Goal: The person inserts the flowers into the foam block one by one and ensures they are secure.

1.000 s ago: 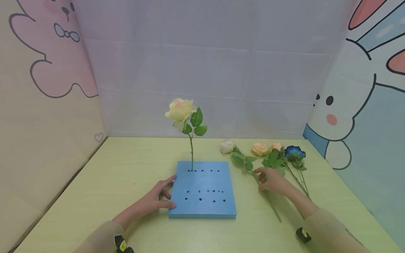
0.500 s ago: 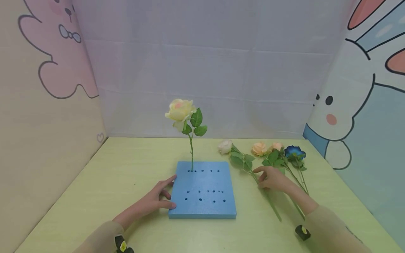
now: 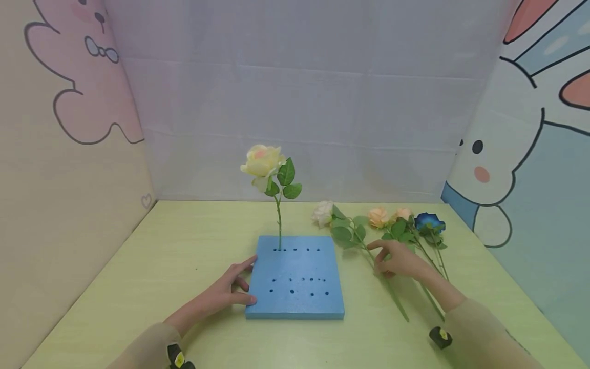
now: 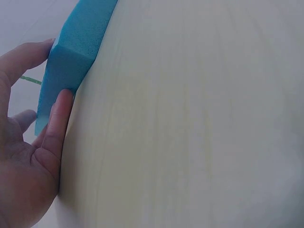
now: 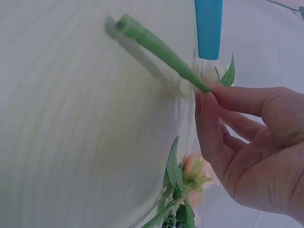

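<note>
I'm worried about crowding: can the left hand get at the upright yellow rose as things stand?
Probably yes: the left hand touches the blue block holding the yellow rose, and nothing visible blocks its way.

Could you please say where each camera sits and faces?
Head: on the head, facing forward and down at the blue board; left grip, right grip and sleeves show.
Left wrist: worn there, facing board's edge; left grip shows.
Right wrist: worn there, facing the pinched stem; right grip shows.
Head and left wrist share the board.

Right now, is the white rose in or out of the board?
Out. The right hand pinches the white rose; its stem end shows clear of the blue board.
</note>
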The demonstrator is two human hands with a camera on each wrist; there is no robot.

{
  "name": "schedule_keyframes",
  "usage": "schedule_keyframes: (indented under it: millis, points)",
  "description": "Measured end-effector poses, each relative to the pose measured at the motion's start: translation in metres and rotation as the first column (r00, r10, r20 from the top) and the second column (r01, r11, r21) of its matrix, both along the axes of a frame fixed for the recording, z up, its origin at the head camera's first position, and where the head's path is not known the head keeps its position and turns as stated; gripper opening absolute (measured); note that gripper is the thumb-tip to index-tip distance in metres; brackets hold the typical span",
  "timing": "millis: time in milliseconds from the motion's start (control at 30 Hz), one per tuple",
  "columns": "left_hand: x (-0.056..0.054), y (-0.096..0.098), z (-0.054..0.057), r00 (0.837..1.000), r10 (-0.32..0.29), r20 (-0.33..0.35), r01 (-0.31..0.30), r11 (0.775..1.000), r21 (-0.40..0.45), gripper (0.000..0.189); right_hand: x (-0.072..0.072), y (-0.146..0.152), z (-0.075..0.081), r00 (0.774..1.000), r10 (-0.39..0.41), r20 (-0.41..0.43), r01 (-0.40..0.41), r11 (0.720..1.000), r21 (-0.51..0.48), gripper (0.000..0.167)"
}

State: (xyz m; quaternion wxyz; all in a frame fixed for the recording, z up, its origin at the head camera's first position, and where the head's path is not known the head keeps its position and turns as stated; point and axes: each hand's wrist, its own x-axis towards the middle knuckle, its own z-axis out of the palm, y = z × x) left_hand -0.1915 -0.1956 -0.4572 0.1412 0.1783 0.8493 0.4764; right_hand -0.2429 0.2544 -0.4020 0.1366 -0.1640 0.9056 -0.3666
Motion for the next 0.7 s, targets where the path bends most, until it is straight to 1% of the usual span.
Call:
schedule_keyframes:
  millis: [100, 200, 333, 433, 700]
  points:
    - [-0.001, 0.000, 0.000, 1.000, 0.005, -0.002, -0.005, 1.000, -0.011, 0.095, 0.000, 0.001, 0.002, 1.000, 0.011, 0.007, -0.011, 1.000, -0.029, 0.055]
    - [-0.001, 0.001, -0.001, 1.000, 0.013, -0.002, -0.013, 1.000, -0.020, 0.095, -0.002, 0.001, 0.004, 1.000, -0.010, 0.011, 0.011, 0.997, -0.080, 0.055]
    - [-0.002, 0.001, -0.001, 1.000, 0.015, -0.001, -0.015, 1.000, -0.020, 0.095, -0.007, -0.002, 0.007, 0.998, -0.063, -0.022, 0.060, 0.991, -0.122, 0.055]
    - [-0.002, 0.001, -0.001, 1.000, 0.015, -0.001, -0.015, 1.000, -0.022, 0.095, -0.011, -0.007, 0.012, 0.995, -0.086, -0.060, 0.077, 0.988, -0.134, 0.054]
    - [-0.002, 0.002, -0.001, 1.000, 0.011, -0.001, -0.011, 1.000, -0.024, 0.096, -0.016, -0.016, 0.028, 0.989, -0.088, -0.122, 0.062, 0.978, -0.200, 0.048]
